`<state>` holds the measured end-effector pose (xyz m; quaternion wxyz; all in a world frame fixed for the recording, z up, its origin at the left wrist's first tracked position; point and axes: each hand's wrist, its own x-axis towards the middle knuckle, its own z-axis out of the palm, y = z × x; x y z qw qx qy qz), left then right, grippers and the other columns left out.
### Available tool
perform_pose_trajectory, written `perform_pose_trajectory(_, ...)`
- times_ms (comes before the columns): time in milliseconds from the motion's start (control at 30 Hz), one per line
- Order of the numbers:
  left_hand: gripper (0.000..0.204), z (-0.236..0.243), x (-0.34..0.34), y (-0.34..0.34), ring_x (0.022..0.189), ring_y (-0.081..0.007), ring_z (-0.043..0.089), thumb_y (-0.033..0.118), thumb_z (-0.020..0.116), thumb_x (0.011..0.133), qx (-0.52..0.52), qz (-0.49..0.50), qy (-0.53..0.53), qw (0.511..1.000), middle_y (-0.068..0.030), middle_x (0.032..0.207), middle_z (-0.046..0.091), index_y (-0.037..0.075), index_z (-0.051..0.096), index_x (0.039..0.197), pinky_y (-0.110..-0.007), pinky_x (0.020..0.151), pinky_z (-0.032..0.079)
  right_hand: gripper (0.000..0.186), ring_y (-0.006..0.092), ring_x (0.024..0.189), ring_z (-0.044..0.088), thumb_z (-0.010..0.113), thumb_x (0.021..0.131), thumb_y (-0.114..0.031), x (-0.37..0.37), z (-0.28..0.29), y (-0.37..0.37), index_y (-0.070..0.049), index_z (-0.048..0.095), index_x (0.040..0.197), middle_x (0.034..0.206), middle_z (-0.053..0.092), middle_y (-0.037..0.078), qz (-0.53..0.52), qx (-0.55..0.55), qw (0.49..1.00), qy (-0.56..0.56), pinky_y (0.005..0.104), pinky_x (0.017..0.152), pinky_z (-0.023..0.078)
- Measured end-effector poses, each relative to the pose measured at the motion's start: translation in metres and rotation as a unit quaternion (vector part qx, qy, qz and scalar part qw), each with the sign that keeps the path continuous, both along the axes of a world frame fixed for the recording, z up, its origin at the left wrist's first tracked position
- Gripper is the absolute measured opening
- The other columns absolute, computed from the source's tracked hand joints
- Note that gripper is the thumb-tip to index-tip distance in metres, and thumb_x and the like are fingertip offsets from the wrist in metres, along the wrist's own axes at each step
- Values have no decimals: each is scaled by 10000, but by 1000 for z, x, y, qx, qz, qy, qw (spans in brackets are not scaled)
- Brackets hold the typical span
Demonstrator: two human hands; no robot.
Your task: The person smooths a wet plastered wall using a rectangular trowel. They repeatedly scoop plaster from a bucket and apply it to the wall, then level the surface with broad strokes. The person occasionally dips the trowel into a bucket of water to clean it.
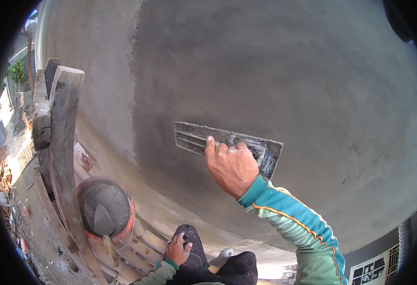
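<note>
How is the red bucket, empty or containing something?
Containing something: grey mortar shows inside the red bucket, with a pointed trowel lying on it. Cannot tell how deep.

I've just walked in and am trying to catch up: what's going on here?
The person's right grip holds a float against a grey wall, which looks mostly smooth, with rough marks toward the right. The left grip rests on a knee. A trowel lies in the bucket of grey mix at lower left.
</note>
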<state>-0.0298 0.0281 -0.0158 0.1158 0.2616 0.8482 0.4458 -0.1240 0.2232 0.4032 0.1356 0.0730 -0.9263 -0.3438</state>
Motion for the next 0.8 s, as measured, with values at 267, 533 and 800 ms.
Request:
perform_pose_trajectory(267, 642, 11, 4, -5, 1104, -385, 697, 352, 735, 986, -42, -8, 8, 999, -179, 1261, 683, 4, 548, 1492, -527, 975, 546, 406, 227, 677, 727, 668, 968, -117, 113, 142, 78, -119, 736, 1369, 784, 716, 36, -85, 105, 976, 174, 386, 676, 502)
perform_pose_trajectory(533, 631, 15, 5, 1, 1115, -394, 683, 355, 730, 991, -59, -15, -2, 998, -166, 1253, 681, 28, 549, 1499, -532, 979, 535, 404, 181, 698, 656, 740, 1002, -109, 257, 168, 188, -131, 738, 1405, 861, 750, 36, -75, -33, 934, 347, 360, 708, 513)
perform_pose_trajectory(800, 663, 9, 4, 9, 1110, -408, 684, 395, 725, 995, -57, -38, -24, 997, -180, 1268, 681, 30, 531, 1513, -547, 983, 542, 411, -33, 573, 305, 651, 1132, -180, 264, 81, 212, -46, 629, 1519, 756, 488, -132, 2, -483, 738, 472, 204, 492, 212)
